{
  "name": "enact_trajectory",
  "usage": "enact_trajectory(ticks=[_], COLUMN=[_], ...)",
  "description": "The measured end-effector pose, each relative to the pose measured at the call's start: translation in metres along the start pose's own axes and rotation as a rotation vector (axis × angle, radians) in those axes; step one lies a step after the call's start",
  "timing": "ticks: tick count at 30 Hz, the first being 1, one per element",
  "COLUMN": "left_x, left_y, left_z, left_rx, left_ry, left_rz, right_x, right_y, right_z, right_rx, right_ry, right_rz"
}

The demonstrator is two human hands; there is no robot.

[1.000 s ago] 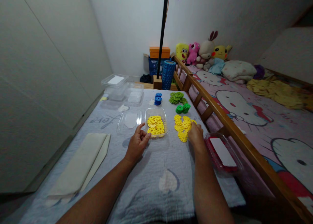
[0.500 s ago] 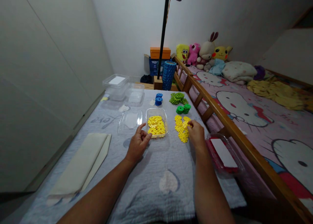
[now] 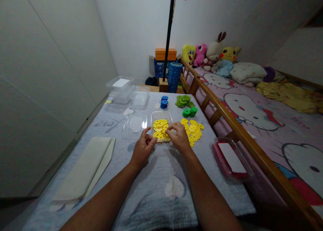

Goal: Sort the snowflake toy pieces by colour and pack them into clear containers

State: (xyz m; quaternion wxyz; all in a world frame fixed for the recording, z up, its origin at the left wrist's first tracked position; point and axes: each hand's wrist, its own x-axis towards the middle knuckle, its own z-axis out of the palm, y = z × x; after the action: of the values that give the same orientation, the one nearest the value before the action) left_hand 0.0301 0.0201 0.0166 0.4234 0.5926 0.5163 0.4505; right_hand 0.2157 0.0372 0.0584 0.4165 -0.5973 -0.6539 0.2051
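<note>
A clear plastic box (image 3: 162, 114) holds a heap of yellow flower-shaped plastic discs (image 3: 160, 126). At its front left corner is my left hand (image 3: 142, 148), thumb and index finger apart along the rim, the other fingers loosely curled. My right hand (image 3: 180, 138) reaches over the box's right side. Its thumb and index finger are pinched together at the yellow discs; whatever is between the fingertips is too small to make out. More yellow discs (image 3: 194, 131) lie spread on the cloth, just right of my right hand.
Behind stand blue discs (image 3: 164, 103), dark green discs (image 3: 189, 112) and light green pieces (image 3: 184, 101). A clear lid (image 3: 135, 125) and stacked clear boxes (image 3: 120, 91) are left. A red-filled box (image 3: 230, 158) sits by the wooden bed rail (image 3: 224, 126). Folded cloth (image 3: 85, 170) lies front left.
My right hand has moved left from the loose yellow discs to over the clear box, uncovering the right part of that pile. My left hand has stayed at the box.
</note>
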Motion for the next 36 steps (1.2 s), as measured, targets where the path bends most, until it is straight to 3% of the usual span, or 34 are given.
enact_trajectory(ticks=[5,8,14,22,28,32,34,36], left_x=[-0.001,-0.001,-0.001,-0.001,0.000,0.000,0.000,-0.001], left_y=[0.000,0.001,0.003,0.004,0.000,-0.001,-0.001,0.000], left_z=[0.000,0.001,0.000,0.001,0.001,0.001,0.001,0.001], left_rx=[-0.019,-0.012,-0.004,-0.009,-0.003,0.000,0.001,-0.003], left_ry=[0.000,0.006,0.009,0.010,0.001,-0.002,0.002,0.004], left_rz=[-0.013,-0.007,0.003,0.001,0.000,-0.002,0.003,0.007], right_x=[0.007,0.010,0.005,0.002,0.007,0.013,0.013,0.010], right_y=[0.026,0.047,0.073,0.073,0.075,0.065,0.052,0.035], right_z=[-0.017,-0.038,-0.059,-0.054,-0.061,-0.053,-0.042,-0.030], right_rx=[-0.178,-0.349,-0.644,-0.709,-0.538,-0.078,0.166,0.276], right_ry=[0.213,0.283,0.187,0.157,0.262,0.334,0.304,0.237], right_rz=[0.019,0.126,0.422,0.450,0.410,0.280,0.224,0.156])
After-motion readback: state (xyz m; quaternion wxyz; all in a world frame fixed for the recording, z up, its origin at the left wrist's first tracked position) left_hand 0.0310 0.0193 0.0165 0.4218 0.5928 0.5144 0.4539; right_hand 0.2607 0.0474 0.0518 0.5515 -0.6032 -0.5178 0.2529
